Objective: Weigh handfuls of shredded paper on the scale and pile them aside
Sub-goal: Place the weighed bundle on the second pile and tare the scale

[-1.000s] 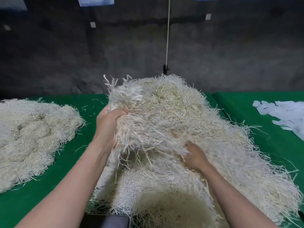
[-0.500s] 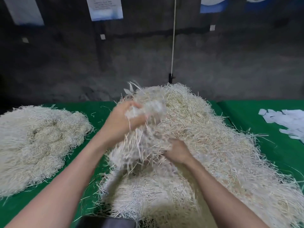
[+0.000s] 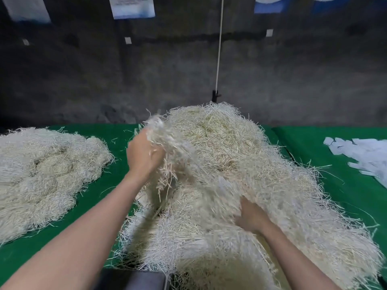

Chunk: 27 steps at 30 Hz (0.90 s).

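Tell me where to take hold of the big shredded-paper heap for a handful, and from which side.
On the heap, probably the loose left flank, coming from the near-left: strands hang free there below the tuft the left hand grips. The crown looks matted, likely harder to pull apart.

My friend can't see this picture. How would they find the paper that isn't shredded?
Start at the green table. Pass the big shredded heap in the middle and go to the far right edge. The paper scraps there are flat, bluish-white pieces, unlike the thin cream strands.
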Tool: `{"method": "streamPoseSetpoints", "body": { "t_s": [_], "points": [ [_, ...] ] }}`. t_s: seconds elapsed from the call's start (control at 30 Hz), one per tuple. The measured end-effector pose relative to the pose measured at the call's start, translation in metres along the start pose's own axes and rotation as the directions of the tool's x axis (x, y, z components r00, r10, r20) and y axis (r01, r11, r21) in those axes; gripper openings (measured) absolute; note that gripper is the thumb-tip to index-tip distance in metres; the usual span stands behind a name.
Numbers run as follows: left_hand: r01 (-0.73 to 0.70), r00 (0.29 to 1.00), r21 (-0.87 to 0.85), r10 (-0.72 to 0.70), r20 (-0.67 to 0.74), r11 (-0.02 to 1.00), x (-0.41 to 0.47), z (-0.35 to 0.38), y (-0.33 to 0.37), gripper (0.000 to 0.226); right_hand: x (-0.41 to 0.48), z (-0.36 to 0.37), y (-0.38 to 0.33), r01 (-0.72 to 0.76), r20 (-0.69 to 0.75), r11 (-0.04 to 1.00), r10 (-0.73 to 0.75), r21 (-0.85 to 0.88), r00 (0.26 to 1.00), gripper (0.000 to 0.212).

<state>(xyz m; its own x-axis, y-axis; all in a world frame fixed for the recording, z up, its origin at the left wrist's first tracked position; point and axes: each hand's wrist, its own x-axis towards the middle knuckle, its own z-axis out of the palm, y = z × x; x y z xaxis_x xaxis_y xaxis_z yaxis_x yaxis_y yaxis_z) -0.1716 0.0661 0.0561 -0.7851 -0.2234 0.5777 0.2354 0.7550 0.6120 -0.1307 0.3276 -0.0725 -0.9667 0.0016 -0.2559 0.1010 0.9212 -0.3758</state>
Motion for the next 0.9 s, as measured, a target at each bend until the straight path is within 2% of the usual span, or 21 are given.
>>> {"method": "streamPoseSetpoints", "body": {
  "t_s": [0.07,0.13,0.2,0.27,0.3,0.33,0.37,0.4,0.47,0.5,0.53,0.57,0.6,0.63,0.67,0.7,0.77,0.83,0.9],
  "points": [
    [0.119,0.993,-0.098,-0.117,0.032,0.988,0.004,-0.003,-0.002,0.022,-0.005,-0.001,0.013,-0.064,0.06,0.997,0.062,0.03,0.996,0.079],
    [0.181,0.977,-0.139,-0.162,0.139,0.974,-0.002,0.002,-0.002,0.022,-0.013,-0.024,0.006,0.009,0.079,0.974,-0.027,0.226,0.997,0.1],
    [0.284,0.941,-0.195,-0.234,0.244,0.939,-0.011,0.009,0.003,0.016,-0.023,-0.06,-0.017,0.217,-0.089,0.935,-0.2,0.28,0.976,0.119],
    [0.445,0.871,-0.315,-0.322,0.372,0.838,-0.02,0.015,0.015,0.043,-0.034,-0.087,-0.049,0.439,-0.296,0.867,-0.367,0.234,0.882,0.132],
    [0.522,0.829,-0.374,-0.354,0.433,0.766,-0.024,0.017,0.021,0.053,-0.039,-0.093,-0.068,0.512,-0.335,0.815,-0.419,0.271,0.844,0.135],
    [0.571,0.794,-0.4,-0.358,0.492,0.716,-0.027,0.016,0.028,0.058,-0.041,-0.095,-0.085,0.526,-0.31,0.766,-0.432,0.369,0.847,0.136],
    [0.597,0.759,-0.402,-0.327,0.563,0.694,-0.031,0.014,0.035,0.055,-0.042,-0.093,-0.098,0.495,-0.257,0.742,-0.423,0.452,0.869,0.132],
    [0.617,0.709,-0.406,-0.254,0.658,0.674,-0.034,0.009,0.04,0.045,-0.041,-0.086,-0.108,0.459,-0.206,0.747,-0.413,0.482,0.887,0.119],
    [0.644,0.608,-0.439,-0.07,0.791,0.627,-0.04,0.0,0.045,0.022,-0.037,-0.067,-0.12,0.485,-0.227,0.775,-0.429,0.405,0.875,0.068],
    [0.654,0.587,-0.456,-0.026,0.809,0.604,-0.044,-0.004,0.048,0.014,-0.036,-0.059,-0.124,0.495,-0.283,0.795,-0.414,0.35,0.865,0.051],
    [0.65,0.609,-0.465,-0.046,0.792,0.601,-0.048,-0.004,0.048,0.013,-0.037,-0.05,-0.13,0.495,-0.33,0.805,-0.394,0.327,0.858,0.046],
    [0.658,0.651,-0.464,-0.137,0.747,0.593,-0.051,-0.002,0.048,0.019,-0.041,-0.041,-0.135,0.501,-0.365,0.806,-0.384,0.316,0.848,0.048],
    [0.68,0.698,-0.468,-0.3,0.65,0.565,-0.053,0.002,0.046,0.027,-0.044,-0.033,-0.139,0.518,-0.385,0.8,-0.395,0.302,0.834,0.055],
    [0.708,0.704,-0.5,-0.45,0.549,0.499,-0.056,0.005,0.046,0.029,-0.047,-0.026,-0.141,0.549,-0.395,0.781,-0.423,0.297,0.816,0.063],
    [0.716,0.693,-0.55,-0.533,0.485,0.43,-0.055,0.006,0.042,0.021,-0.048,-0.021,-0.14,0.583,-0.393,0.741,-0.452,0.334,0.8,0.069],
    [0.721,0.674,-0.576,-0.581,0.455,0.385,-0.056,0.003,0.041,0.018,-0.052,-0.017,-0.136,0.605,-0.388,0.679,-0.469,0.416,0.794,0.073],
    [0.738,0.638,-0.575,-0.642,0.426,0.352,-0.053,-0.004,0.029,0.026,-0.057,-0.011,-0.121,0.578,-0.359,0.562,-0.459,0.591,0.813,0.092],
    [0.757,0.612,-0.57,-0.652,0.448,0.319,-0.054,-0.01,0.022,0.033,-0.062,-0.002,-0.111,0.532,-0.311,0.552,-0.447,0.642,0.839,0.122],
    [0.797,0.576,-0.535,-0.623,0.529,0.282,-0.064,-0.012,0.031,0.028,-0.067,0.011,-0.115,0.523,-0.331,0.578,-0.41,0.626,0.85,0.13]
  ]
}}
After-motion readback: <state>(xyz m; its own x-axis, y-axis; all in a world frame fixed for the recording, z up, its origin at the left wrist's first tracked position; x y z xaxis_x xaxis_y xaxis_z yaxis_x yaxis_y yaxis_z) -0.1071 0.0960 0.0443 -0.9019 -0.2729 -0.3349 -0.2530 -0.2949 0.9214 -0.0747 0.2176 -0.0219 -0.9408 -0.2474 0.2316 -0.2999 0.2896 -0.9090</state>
